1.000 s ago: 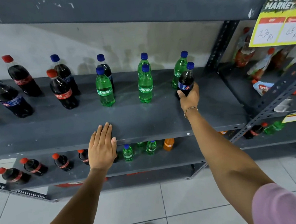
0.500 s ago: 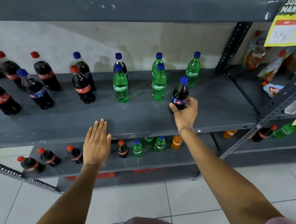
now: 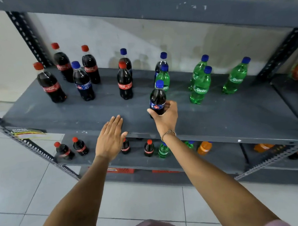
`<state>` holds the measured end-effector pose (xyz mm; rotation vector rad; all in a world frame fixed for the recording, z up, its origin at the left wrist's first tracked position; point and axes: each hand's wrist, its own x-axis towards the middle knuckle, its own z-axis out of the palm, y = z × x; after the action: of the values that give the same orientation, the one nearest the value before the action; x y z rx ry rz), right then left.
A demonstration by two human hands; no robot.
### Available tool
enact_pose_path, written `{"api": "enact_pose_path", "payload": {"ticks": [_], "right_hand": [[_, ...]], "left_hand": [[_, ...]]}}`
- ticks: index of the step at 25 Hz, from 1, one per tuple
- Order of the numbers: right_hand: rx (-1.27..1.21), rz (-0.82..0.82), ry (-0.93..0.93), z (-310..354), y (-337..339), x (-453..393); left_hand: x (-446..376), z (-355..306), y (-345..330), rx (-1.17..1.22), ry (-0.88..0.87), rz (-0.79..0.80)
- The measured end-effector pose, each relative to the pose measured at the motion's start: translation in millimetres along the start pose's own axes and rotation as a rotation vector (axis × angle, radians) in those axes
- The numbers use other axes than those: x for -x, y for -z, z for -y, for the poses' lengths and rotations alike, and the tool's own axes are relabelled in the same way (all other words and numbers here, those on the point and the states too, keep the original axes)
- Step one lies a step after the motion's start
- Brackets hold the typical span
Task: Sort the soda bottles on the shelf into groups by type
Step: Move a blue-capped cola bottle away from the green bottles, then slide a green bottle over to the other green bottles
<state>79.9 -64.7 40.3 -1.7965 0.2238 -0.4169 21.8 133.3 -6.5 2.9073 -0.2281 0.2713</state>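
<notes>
My right hand (image 3: 165, 119) grips a dark Pepsi bottle (image 3: 157, 99) with a blue cap near the front middle of the grey shelf (image 3: 228, 119). My left hand (image 3: 110, 138) lies flat and open on the shelf's front edge, holding nothing. Red-capped Coca-Cola bottles (image 3: 50, 84) stand at the left with another Pepsi bottle (image 3: 82, 82) among them. One Coca-Cola bottle (image 3: 124, 82) stands mid-shelf in front of a blue-capped dark bottle (image 3: 125, 60). Green Sprite bottles (image 3: 200, 87) stand at the right, one (image 3: 163, 78) just behind the held bottle.
The lower shelf (image 3: 136, 162) carries small cola bottles (image 3: 64, 151), green bottles (image 3: 163, 150) and an orange bottle (image 3: 204, 147). A perforated grey upright (image 3: 38, 154) runs at the left, another (image 3: 281, 53) at the right. A shelf board (image 3: 151, 4) hangs overhead. The floor is tiled.
My right hand has carried the Pepsi bottle leftward from beside the rightmost Sprite bottles to the front middle of the shelf. The view has swung left. My left hand stays on the edge.
</notes>
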Motion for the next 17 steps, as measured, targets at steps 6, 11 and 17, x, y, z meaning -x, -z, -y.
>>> {"api": "enact_pose_path", "payload": {"ticks": [6,11,17], "right_hand": [[0.091,0.058,-0.007,21,-49,-11],[0.123,0.111,0.016,21,-63,-18],[0.217,0.037,-0.047,-16,-27,-12]], "left_hand": [[-3,4,-3,0.018,0.0,0.023],[-3,5,-4,0.022,-0.003,0.014],[-3,5,-8,0.027,0.013,0.0]]}}
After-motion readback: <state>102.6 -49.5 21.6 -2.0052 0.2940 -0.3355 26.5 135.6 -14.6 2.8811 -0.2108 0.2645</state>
